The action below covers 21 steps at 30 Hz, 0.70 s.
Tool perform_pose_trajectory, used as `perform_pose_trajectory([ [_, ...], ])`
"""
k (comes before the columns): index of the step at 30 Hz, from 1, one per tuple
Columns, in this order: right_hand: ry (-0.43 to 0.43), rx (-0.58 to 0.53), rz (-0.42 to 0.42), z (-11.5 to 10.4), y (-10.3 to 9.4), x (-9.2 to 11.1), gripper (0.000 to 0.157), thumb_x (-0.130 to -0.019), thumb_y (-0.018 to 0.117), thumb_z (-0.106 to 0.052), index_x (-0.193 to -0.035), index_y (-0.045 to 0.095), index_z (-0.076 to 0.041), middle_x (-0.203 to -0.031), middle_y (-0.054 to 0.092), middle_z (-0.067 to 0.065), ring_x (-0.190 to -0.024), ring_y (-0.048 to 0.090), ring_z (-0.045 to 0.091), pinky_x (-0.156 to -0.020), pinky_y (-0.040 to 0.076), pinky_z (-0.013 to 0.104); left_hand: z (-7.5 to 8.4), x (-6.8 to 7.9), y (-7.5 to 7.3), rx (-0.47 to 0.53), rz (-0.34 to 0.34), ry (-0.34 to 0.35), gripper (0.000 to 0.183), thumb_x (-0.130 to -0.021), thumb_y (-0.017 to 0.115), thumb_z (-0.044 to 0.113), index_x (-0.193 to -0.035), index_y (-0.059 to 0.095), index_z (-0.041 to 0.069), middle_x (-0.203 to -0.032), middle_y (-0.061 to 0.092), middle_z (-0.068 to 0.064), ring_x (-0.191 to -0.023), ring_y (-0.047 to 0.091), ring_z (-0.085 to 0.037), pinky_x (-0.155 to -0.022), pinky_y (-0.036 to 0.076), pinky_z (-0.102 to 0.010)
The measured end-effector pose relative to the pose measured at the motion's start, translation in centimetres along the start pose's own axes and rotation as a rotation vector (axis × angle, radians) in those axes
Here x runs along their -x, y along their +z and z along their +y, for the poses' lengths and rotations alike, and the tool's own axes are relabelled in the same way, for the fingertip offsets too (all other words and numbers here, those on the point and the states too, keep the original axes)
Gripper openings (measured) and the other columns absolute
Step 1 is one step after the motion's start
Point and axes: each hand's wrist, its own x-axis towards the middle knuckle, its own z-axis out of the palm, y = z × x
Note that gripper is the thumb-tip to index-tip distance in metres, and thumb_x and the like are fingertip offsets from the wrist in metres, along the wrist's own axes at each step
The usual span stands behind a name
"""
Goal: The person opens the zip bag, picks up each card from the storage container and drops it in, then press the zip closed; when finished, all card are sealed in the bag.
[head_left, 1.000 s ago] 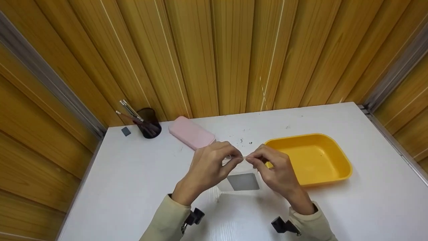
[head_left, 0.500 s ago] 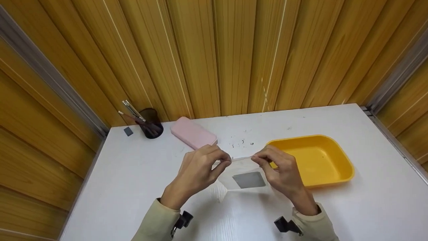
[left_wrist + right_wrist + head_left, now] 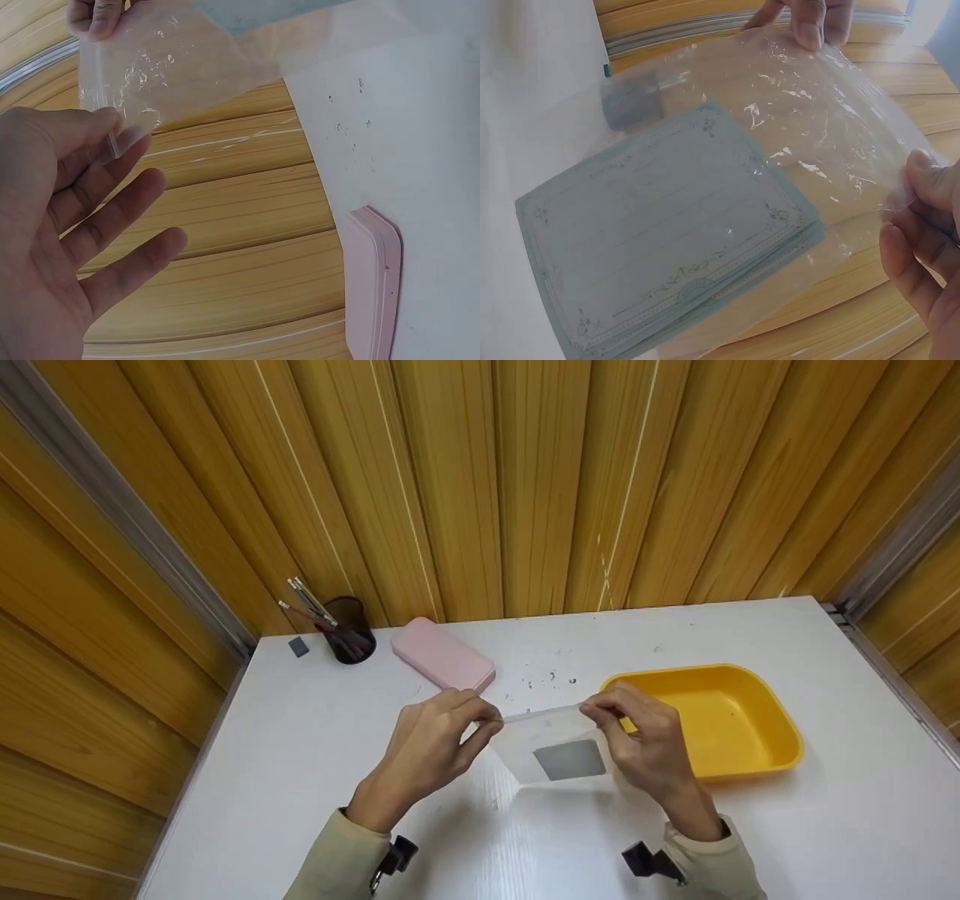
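A clear zip-lock bag (image 3: 517, 750) hangs between both hands, its top edge pulled fairly straight over the white table. Thumb and forefinger of the left hand (image 3: 431, 742) pinch its left top corner. In the left wrist view the other fingers (image 3: 124, 270) spread away from the plastic. The right hand (image 3: 645, 739) pinches the right end of the same edge. Low inside the bag lies a stack of pale blue sheets of paper (image 3: 660, 232) with ornate printed borders and faint ruled lines. From the head they look like one grey patch.
A yellow basin (image 3: 709, 727) stands right beside the right hand. Behind the left hand lies a pink case (image 3: 444, 655). Farther left are a dark pen cup (image 3: 356, 641) with pencils and a small dark block (image 3: 298, 646). A wood-look wall (image 3: 525, 510) borders the table's back.
From fingertips nearly meeting, the hands have moved apart along the bag's top edge, the left going left and slightly nearer, the right going right. The bag now shows stretched between them.
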Motion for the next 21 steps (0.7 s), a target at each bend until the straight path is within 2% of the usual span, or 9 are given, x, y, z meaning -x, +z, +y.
perform_pose_trajectory([
  [3,0.001,-0.002,0.004,0.0,0.0,0.0,0.013,-0.102,0.073,-0.012,-0.093,0.074,-0.002,-0.084,0.068,0.005,-0.068,0.059,0.013,-0.066,0.051,0.014,-0.1,0.3,-0.2,-0.008,-0.001,-0.015,0.004,-0.097,0.08,0.018,-0.095,0.079,0.015,-0.089,0.074,0.006,-0.075,0.064,-0.009,-0.055,0.051,-0.026],
  [5,0.006,-0.005,0.008,0.0,-0.1,0.0,0.006,-0.094,0.077,0.002,-0.093,0.073,-0.002,-0.085,0.068,0.006,-0.068,0.058,0.013,-0.066,0.05,0.014,-0.2,0.5,-0.3,-0.014,-0.001,-0.024,0.004,-0.096,0.081,0.018,-0.095,0.078,0.016,-0.089,0.073,0.007,-0.075,0.064,-0.008,-0.055,0.052,-0.027],
  [8,0.024,-0.003,0.009,-0.2,-0.1,-0.1,0.026,-0.079,0.079,0.02,-0.093,0.073,-0.001,-0.085,0.069,0.006,-0.067,0.058,0.014,-0.066,0.05,0.014,-0.3,0.8,-0.5,-0.024,-0.004,-0.035,0.004,-0.096,0.081,0.018,-0.094,0.078,0.016,-0.089,0.073,0.007,-0.076,0.064,-0.009,-0.055,0.053,-0.028],
  [10,0.049,-0.001,0.008,-0.3,-0.2,-0.1,0.03,-0.076,0.079,0.022,-0.093,0.073,-0.002,-0.084,0.069,0.006,-0.067,0.058,0.014,-0.066,0.049,0.013,-0.3,0.9,-0.6,-0.029,-0.008,-0.041,0.004,-0.096,0.081,0.018,-0.094,0.078,0.016,-0.088,0.073,0.006,-0.076,0.064,-0.01,-0.056,0.054,-0.028],
  [12,0.074,-0.003,0.002,-0.4,-0.3,-0.1,0.024,-0.081,0.079,0.018,-0.093,0.073,-0.003,-0.084,0.069,0.005,-0.068,0.059,0.015,-0.066,0.05,0.013,-0.4,1.1,-0.6,-0.031,-0.013,-0.048,0.004,-0.097,0.081,0.018,-0.094,0.078,0.016,-0.088,0.073,0.005,-0.077,0.065,-0.011,-0.057,0.054,-0.029],
  [15,0.117,-0.028,-0.002,-0.5,-0.4,-0.1,0.005,-0.096,0.076,-0.002,-0.093,0.074,-0.003,-0.084,0.069,0.004,-0.069,0.06,0.015,-0.068,0.051,0.014,-0.4,1.2,-0.7,-0.025,-0.004,-0.055,0.005,-0.096,0.081,0.019,-0.094,0.078,0.015,-0.089,0.074,0.004,-0.078,0.066,-0.013,-0.059,0.056,-0.03],
  [17,0.136,-0.054,-0.005,-0.5,-0.4,-0.1,0.018,-0.103,0.072,-0.018,-0.093,0.074,-0.003,-0.084,0.069,0.003,-0.069,0.061,0.014,-0.07,0.052,0.015,-0.5,1.3,-0.7,-0.011,0.018,-0.057,0.005,-0.096,0.082,0.018,-0.094,0.078,0.015,-0.09,0.075,0.004,-0.08,0.068,-0.013,-0.061,0.057,-0.031],
  [19,0.144,-0.08,-0.004,-0.4,-0.3,-0.1,0.027,-0.105,0.07,-0.026,-0.094,0.073,-0.002,-0.084,0.069,0.003,-0.068,0.061,0.014,-0.069,0.052,0.015,-0.6,1.3,-0.7,0.024,0.051,-0.065,0.004,-0.095,0.082,0.016,-0.095,0.078,0.014,-0.091,0.075,0.004,-0.083,0.069,-0.014,-0.065,0.059,-0.033],
  [21,0.159,-0.111,-0.01,-0.4,-0.2,-0.1,0.02,-0.103,0.071,-0.02,-0.095,0.072,-0.001,-0.084,0.069,0.003,-0.067,0.061,0.014,-0.068,0.053,0.016,-0.7,1.4,-0.6,0.069,0.088,-0.079,0.005,-0.094,0.083,0.013,-0.095,0.078,0.013,-0.092,0.076,0.004,-0.086,0.07,-0.014,-0.069,0.06,-0.034],
])
